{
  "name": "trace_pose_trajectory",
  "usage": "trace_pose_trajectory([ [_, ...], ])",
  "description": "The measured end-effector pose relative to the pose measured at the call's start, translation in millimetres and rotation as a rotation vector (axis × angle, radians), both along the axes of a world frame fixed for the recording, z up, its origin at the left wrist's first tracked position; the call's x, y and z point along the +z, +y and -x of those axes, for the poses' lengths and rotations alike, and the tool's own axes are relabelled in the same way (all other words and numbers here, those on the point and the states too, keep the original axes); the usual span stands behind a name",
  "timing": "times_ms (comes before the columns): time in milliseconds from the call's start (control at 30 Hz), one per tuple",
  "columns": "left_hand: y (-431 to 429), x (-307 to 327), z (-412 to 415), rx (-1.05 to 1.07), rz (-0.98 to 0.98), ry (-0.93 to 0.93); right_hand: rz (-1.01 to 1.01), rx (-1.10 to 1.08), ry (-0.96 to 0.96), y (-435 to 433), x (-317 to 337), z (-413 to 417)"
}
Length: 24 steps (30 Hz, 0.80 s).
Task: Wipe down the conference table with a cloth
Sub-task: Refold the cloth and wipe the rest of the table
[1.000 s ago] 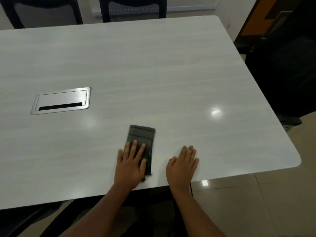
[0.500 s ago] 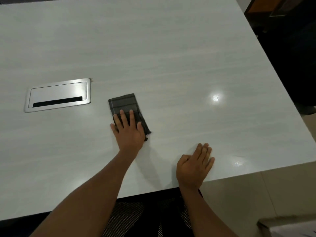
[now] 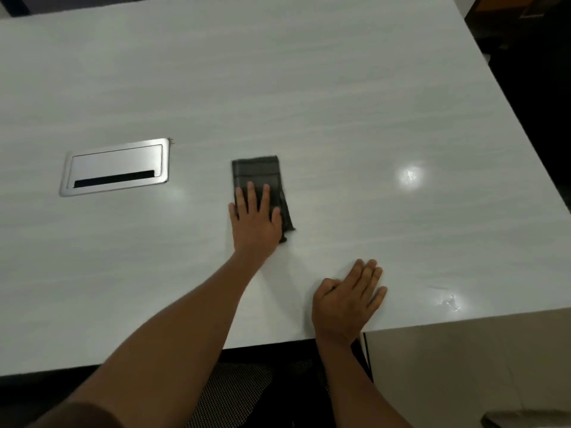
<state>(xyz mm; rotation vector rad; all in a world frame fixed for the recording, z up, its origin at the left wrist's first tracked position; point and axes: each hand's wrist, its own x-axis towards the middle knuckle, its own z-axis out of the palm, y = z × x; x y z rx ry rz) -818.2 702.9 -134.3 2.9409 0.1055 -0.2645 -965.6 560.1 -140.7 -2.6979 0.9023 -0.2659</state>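
Cloth: the dark folded cloth (image 3: 258, 171) lies flat on the table (image 3: 309, 88), well in from the near edge and to the right of the cable box (image 3: 116, 166), clear of it.
Left hand: the left hand (image 3: 255, 220) is flat on the near half of the cloth with its fingers straight and spread, pressing rather than gripping. The far half of the cloth shows beyond the fingertips.
Right hand: the right hand (image 3: 349, 298) lies palm down on the bare table just inside the near edge, fingers straight and together, holding nothing. It looks like a brace.
Change: a second ago the cloth lay close to the near edge, just beside the right hand. It has since been pushed away from the person towards the middle. Over the last half second it has barely travelled, only squaring up and drifting slightly right.
Right hand change: it has stayed at the edge throughout.
Meaning: one outward stroke looks about spent, judging by how far the arm is stretched. A pull back or a sideways sweep probably comes next.
Progress: only a narrow lane in front of the person has been covered. The far side, the right side and the area around the cable box remain.
Watch: the cloth's right edge trails loose and could fold under on the return.
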Motion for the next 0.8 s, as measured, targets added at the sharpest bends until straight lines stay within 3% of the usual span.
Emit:
trace_pose_trajectory([
  [233,22.9,-2.0,147.9,-0.239,0.001,-0.027,-0.125,0.038,0.036,-1.7,13.0,2.5],
  [367,75.6,-0.5,191.6,-0.381,-0.008,-0.024,-0.185,0.092,0.015,-9.3,11.4,10.8],
  [467,101.8,6.3,189.4,-0.185,-0.012,0.003,-0.245,0.14,0.033,-16.2,14.7,19.2],
  [567,76.0,12.2,162.0,0.121,0.036,0.056,-0.29,0.173,0.103,-8.9,22.5,24.3],
  [633,51.7,13.9,151.2,0.187,0.013,0.104,-0.302,0.165,0.13,3.6,26.9,28.0],
  [700,51.3,10.0,153.9,0.014,-0.013,0.072,-0.319,0.142,0.148,19.5,30.0,30.3],
  [800,102.2,-0.9,179.9,-0.409,-0.038,-0.055,-0.32,0.141,0.153,49.1,30.8,30.0],
])
